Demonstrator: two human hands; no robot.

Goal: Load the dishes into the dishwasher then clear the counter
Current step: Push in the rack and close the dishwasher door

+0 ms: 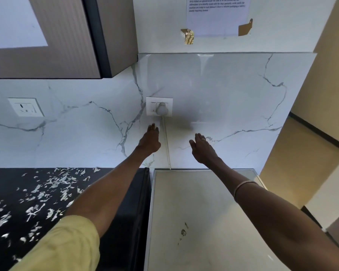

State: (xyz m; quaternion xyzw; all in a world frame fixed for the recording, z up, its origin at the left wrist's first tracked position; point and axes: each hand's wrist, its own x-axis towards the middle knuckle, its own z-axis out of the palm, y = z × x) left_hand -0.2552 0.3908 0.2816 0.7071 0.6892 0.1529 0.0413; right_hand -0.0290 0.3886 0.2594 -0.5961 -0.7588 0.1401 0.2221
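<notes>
Marble backsplash [223,90] fills my view: left hand [150,140] and right hand [203,148], fingers straight and empty, flank the plug's cord [167,141] above the grey-topped dishwasher [194,212]; speckled black counter [27,202] lies left.

A white wall socket plate [159,106] held a grey plug [162,108]; its white cord [167,145] hung below. Above it, a printed paper notice [217,15] was taped.
</notes>
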